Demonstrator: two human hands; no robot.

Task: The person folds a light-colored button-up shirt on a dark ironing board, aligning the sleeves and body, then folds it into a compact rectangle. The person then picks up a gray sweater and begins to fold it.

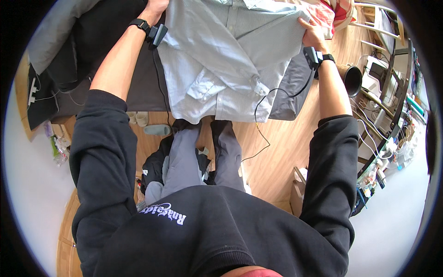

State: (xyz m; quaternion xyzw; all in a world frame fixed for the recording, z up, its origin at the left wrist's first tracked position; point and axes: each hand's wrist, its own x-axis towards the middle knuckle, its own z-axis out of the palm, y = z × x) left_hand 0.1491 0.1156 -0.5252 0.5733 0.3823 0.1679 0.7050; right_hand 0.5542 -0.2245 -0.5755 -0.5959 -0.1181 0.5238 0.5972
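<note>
A light striped button-up shirt (207, 45) lies spread over the edge of a bed with a dark grey cover (121, 86). Its two sleeves are crossed over the front, and the cuffs rest near the hem. My right hand (313, 31) is at the shirt's upper right edge, with thumb and fingers on the striped cloth. At the upper left edge of the shirt is my left hand (156, 7), cut off by the frame, so its fingers are mostly hidden. Each wrist carries a strapped black device, and a black cable crosses the shirt's lower right.
Red and cream fabric (320, 17) lies beyond my right hand. A dark round bin (352, 81) stands right of the bed, near a cluttered rack with loose cables. A grey quilt (57, 31) is at the left. Slippers (157, 130) and dark clothing (155, 161) lie by my legs.
</note>
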